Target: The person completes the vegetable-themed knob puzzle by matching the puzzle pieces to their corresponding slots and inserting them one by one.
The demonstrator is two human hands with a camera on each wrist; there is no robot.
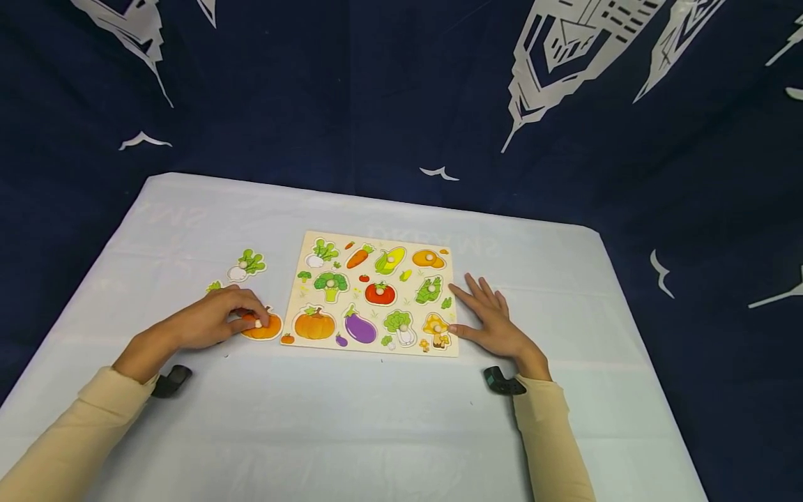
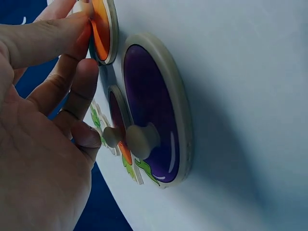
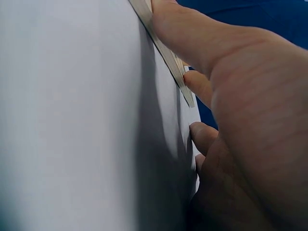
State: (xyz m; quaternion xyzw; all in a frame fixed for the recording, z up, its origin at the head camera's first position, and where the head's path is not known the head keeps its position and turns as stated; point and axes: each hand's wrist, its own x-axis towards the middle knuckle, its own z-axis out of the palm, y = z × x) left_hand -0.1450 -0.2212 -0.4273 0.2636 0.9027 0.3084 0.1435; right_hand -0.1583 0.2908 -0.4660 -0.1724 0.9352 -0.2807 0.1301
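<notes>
Pumpkin piece (image 1: 263, 333), knob (image 1: 258, 323) pinched by left hand (image 1: 207, 318) | beside board (image 1: 300, 298) | tomato (image 1: 375, 298) set in board | board touched by spread right hand (image 1: 492, 322)

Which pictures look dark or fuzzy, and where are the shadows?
Head view: brightest, with the puzzle board clear enough to make out; left wrist view: dimmer, with a soft shadow on the white tabletop beside the purple piece; right wrist view: a long, dark, fuzzy-edged shadow next to the right hand.
</notes>
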